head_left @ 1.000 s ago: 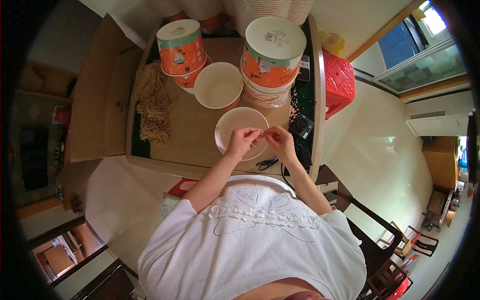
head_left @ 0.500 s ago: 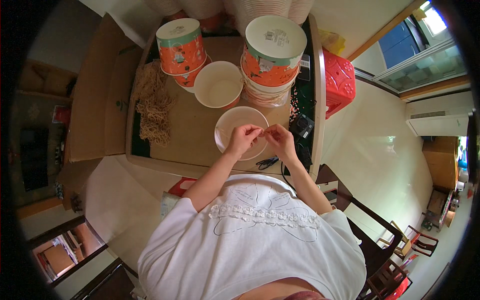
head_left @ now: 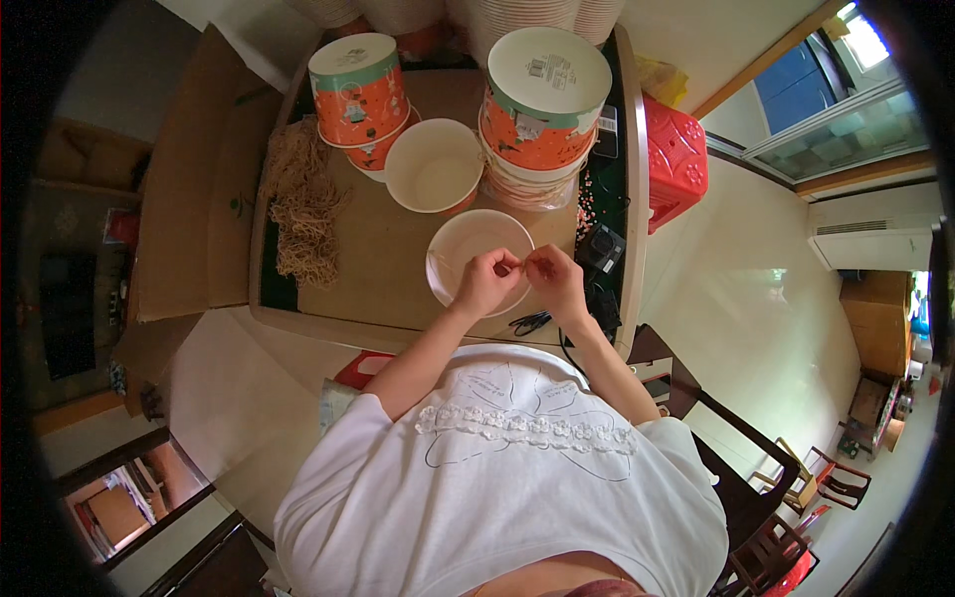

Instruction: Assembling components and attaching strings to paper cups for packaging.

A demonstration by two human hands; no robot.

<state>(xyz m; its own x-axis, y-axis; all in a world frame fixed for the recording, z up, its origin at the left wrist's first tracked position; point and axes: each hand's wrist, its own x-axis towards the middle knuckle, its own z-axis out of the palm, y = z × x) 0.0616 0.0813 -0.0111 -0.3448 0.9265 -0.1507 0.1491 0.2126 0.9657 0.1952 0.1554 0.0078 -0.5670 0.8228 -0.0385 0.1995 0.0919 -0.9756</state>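
My left hand (head_left: 485, 283) and my right hand (head_left: 557, 285) meet fingertip to fingertip over an open white paper tub (head_left: 454, 244). Both are pinched closed; whatever lies between the fingers is too small to make out. Behind this tub stands another open paper tub (head_left: 434, 167), white inside. Upside-down orange and green printed tubs form a stack (head_left: 360, 99) at the far left and a taller stack (head_left: 545, 134) at the far right. A tangled bundle of tan string (head_left: 306, 204) lies along the table's left side.
Small pink bits (head_left: 585, 204) are scattered by the right edge, near a black device (head_left: 601, 247) and a dark cable (head_left: 530, 323). A red plastic stool (head_left: 676, 159) stands right of the table. An open cardboard box (head_left: 194, 189) is on the left.
My fingers have curled inward and my hands have turned slightly, still pinched together over the same tub. The tubs and string stay where they were.
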